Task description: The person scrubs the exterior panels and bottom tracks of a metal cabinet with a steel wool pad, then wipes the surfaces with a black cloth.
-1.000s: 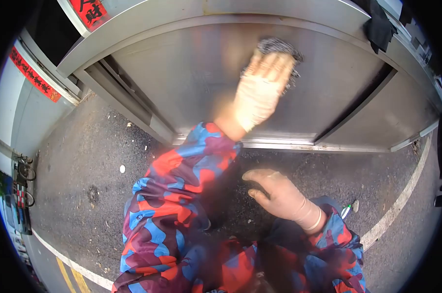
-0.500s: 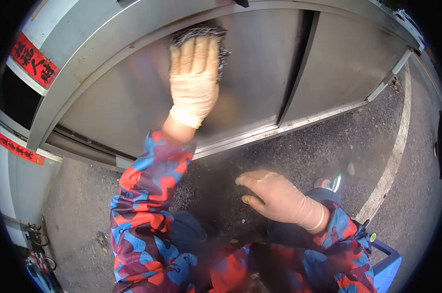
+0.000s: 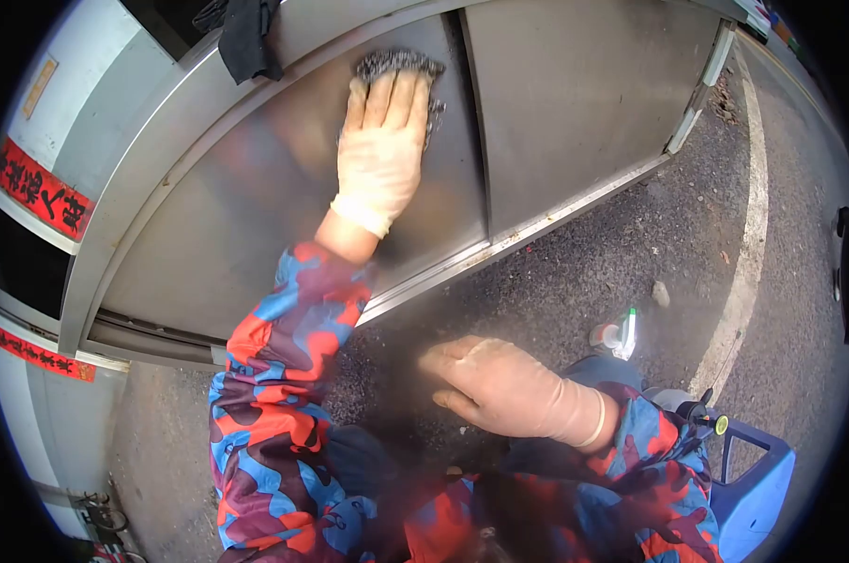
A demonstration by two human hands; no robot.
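My left hand, in a pale thin glove, presses a dark, glinting steel wool scrubber flat against the upper part of a brushed metal door panel. Its fingers lie over the scrubber, which shows past the fingertips and along one side. Lower down, my right hand, gloved too, hovers in front of my body above the asphalt. Its fingers are loosely bent, the thumb stands apart from them, and nothing shows in its grasp.
Next to the panel is a second metal door. A black cloth hangs over the upper frame. On the asphalt stand a spray bottle near my foot and a blue plastic container at my right. A white line crosses the ground.
The view has turned, so the doors sit further left and the black cloth shows more. My left hand with the scrubber has shifted right across the panel. My right hand still hovers.
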